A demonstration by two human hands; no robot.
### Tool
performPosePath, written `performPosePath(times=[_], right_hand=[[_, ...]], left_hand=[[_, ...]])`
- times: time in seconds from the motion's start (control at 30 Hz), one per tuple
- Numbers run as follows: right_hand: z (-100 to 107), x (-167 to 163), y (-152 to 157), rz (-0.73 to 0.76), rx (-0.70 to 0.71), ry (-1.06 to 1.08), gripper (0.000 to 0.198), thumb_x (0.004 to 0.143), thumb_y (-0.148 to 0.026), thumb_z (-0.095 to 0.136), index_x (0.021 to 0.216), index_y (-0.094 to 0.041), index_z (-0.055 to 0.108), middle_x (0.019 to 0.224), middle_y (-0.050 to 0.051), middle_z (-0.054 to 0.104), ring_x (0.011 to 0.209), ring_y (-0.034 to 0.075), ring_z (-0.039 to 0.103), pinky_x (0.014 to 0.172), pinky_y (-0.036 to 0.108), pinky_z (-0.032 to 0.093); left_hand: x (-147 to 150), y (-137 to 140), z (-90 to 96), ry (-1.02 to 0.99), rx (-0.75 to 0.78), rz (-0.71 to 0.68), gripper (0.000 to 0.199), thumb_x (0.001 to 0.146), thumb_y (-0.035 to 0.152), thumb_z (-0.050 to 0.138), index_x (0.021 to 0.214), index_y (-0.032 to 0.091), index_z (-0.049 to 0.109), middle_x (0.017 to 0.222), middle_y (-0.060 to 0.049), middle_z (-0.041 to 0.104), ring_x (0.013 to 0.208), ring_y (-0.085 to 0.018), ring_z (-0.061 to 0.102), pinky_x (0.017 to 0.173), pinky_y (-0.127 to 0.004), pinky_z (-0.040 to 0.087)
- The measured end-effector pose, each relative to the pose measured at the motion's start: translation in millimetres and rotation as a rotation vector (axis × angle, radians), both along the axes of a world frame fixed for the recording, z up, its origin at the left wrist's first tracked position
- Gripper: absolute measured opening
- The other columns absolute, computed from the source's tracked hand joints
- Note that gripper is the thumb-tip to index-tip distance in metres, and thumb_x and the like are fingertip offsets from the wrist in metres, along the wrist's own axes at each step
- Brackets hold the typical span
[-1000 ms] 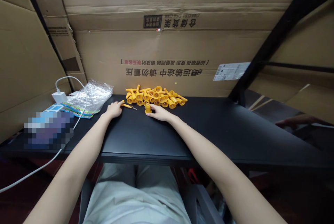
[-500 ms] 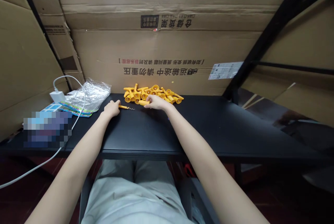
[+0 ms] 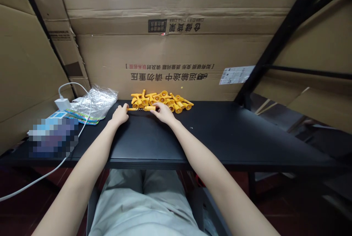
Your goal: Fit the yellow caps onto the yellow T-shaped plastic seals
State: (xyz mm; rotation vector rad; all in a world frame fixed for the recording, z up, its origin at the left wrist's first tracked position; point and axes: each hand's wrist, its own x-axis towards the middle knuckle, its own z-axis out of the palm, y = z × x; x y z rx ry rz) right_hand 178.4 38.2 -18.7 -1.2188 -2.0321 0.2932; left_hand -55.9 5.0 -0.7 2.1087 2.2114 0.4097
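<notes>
My left hand (image 3: 120, 114) pinches a thin yellow ridged rod (image 3: 132, 109), which points right and has a thin metallic spiral (image 3: 140, 109) at its end. Opposite it, my right hand (image 3: 162, 112) grips a short, thick yellow plastic piece (image 3: 150, 108) between thumb and fingers. The spiral end meets or nearly meets the left end of that piece; I cannot tell whether it is inside. Just behind both hands lies a pile of yellow plastic parts (image 3: 164, 93), several with cone-shaped cups and T-shaped handles. My fingers hide part of each held piece.
Crumpled clear plastic bags (image 3: 100, 98) and a colourful packet (image 3: 82, 116) lie on the left of the black table (image 3: 220, 129). A white charger (image 3: 62, 103) has a cable trailing over the front edge. Cardboard (image 3: 176, 49) walls the back; a black frame post (image 3: 275, 41) slants at right.
My hands have come closer to lining up, with the rod's spiral end now raised level with the thick piece and closer to it. The view has tilted slightly.
</notes>
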Motion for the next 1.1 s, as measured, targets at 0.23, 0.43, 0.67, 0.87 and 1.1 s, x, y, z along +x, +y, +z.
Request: performPosePath(times=[0.23,0.43,0.67,0.87,1.1], right_hand=[[2.2,2.0,-1.0,0.088,-0.024,0.082,0.032,0.080,-0.026,0.065,0.111,-0.015,0.064,0.100,0.008,0.066,0.071,0.015,0.058,0.079,0.035,0.049],[3.3,4.2,1.1,0.126,0.002,0.112,0.031,0.079,-0.024,0.064,0.109,-0.018,0.063,0.096,0.005,0.065,0.070,0.014,0.057,0.078,0.034,0.049],[7.8,12.7,-1.3,0.086,0.110,0.039,0.032,0.077,-0.020,0.064,0.108,-0.018,0.058,0.097,0.007,0.064,0.076,0.018,0.059,0.081,0.036,0.048],[11.9,15.8,-3.8,0.120,-0.001,0.060,0.027,0.078,-0.028,0.066,0.102,-0.018,0.059,0.083,0.003,0.063,0.071,0.017,0.059,0.076,0.035,0.049],[13.0,15.7,-2.6,0.207,-0.036,0.119,0.033,0.076,-0.020,0.067,0.107,-0.019,0.056,0.110,0.008,0.062,0.085,0.017,0.063,0.086,0.038,0.050]], left_hand=[[1.1,-1.3,2.1,0.021,0.094,-0.033,0.035,0.089,0.019,0.036,0.122,0.024,0.047,0.105,-0.013,0.052,0.097,-0.026,0.059,0.081,-0.037,0.047],[8.3,-4.0,3.4,0.052,0.134,-0.074,0.038,0.091,0.023,0.035,0.127,0.024,0.047,0.105,-0.013,0.052,0.096,-0.026,0.059,0.080,-0.036,0.047],[12.5,-3.9,2.1,0.030,0.255,-0.229,0.037,0.090,0.027,0.040,0.124,0.022,0.053,0.102,-0.010,0.054,0.089,-0.021,0.059,0.080,-0.031,0.047],[11.6,-1.8,-2.1,-0.053,0.314,-0.320,0.029,0.085,0.031,0.049,0.111,0.022,0.059,0.095,-0.005,0.062,0.085,-0.019,0.060,0.078,-0.028,0.045],[12.2,-0.9,-3.9,-0.131,0.311,-0.301,0.030,0.081,0.029,0.053,0.109,0.021,0.059,0.090,-0.004,0.065,0.077,-0.017,0.060,0.072,-0.026,0.043]])
